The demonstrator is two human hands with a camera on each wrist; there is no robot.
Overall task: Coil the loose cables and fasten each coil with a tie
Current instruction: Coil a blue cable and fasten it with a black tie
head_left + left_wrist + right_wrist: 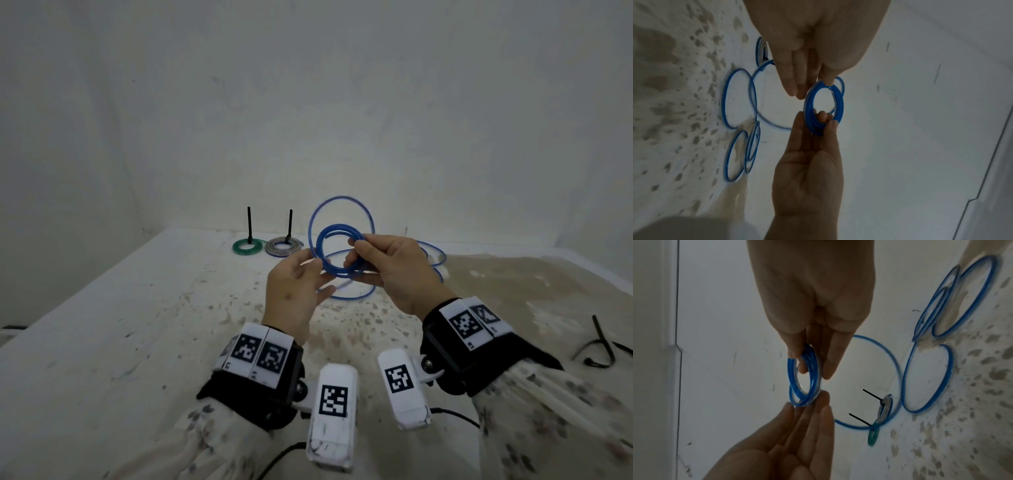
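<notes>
A small coil of blue cable [319, 245] hangs in the air between my hands, above the table's middle. My right hand [394, 270] grips its right side, fingers curled through the ring, as the right wrist view shows on the coil [792, 376]. My left hand [298, 291] meets the coil's left rim with straight fingers and thumb. In the left wrist view the thumb of the left hand [818, 40] touches the coil [839, 105]. The rest of the blue cable [342, 199] trails off in loose loops, one standing up behind the coil and others lying on the table [725, 100].
A green coil [239, 247] and a grey coil [274, 251], each with a black tie standing up, lie at the back of the stained white table [137, 325]. Loose black ties [597, 342] lie at the right edge. White walls close in behind and on the left.
</notes>
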